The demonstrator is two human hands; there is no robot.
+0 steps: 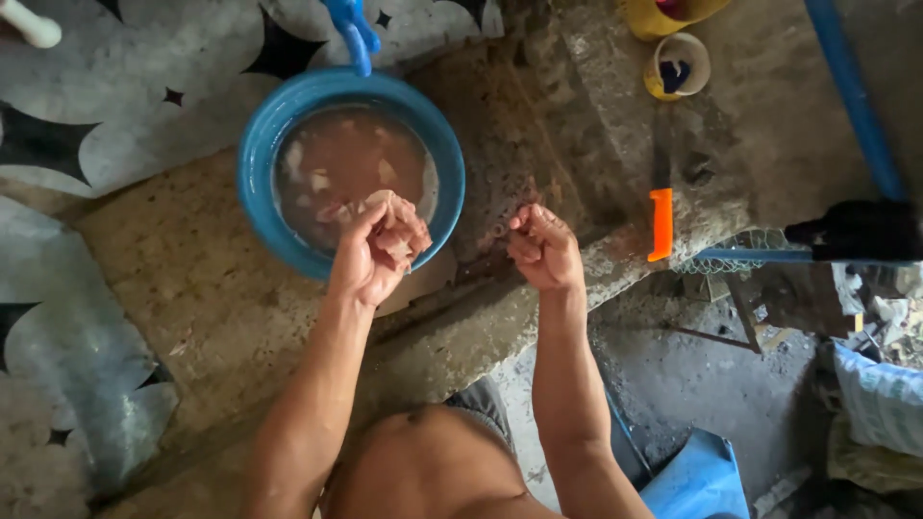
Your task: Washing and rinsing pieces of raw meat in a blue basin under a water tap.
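Both hands hover side by side above the near edge of a rough concrete counter [577, 125]. The left hand [370, 255] is closed around a pale, limp piece of meat [399, 226], gripping it over the near rim of a blue basin [260, 144]. The right hand [543, 248] is curled into a loose fist, fingertips pinched together; whether it holds anything cannot be told. A small gap of bare counter lies between the two hands.

Below the right hand the counter's edge drops off to a grey floor [692, 375], open on that side. To the right of the right hand, an orange-handled knife [661, 224] lies right at the counter's edge.

Just beyond the left hand, the basin is filled with murky brown water [336, 163] in which more pale pieces float. Farther off, beyond the right hand, a small yellow cup [676, 65] stands on the counter with something dark inside.
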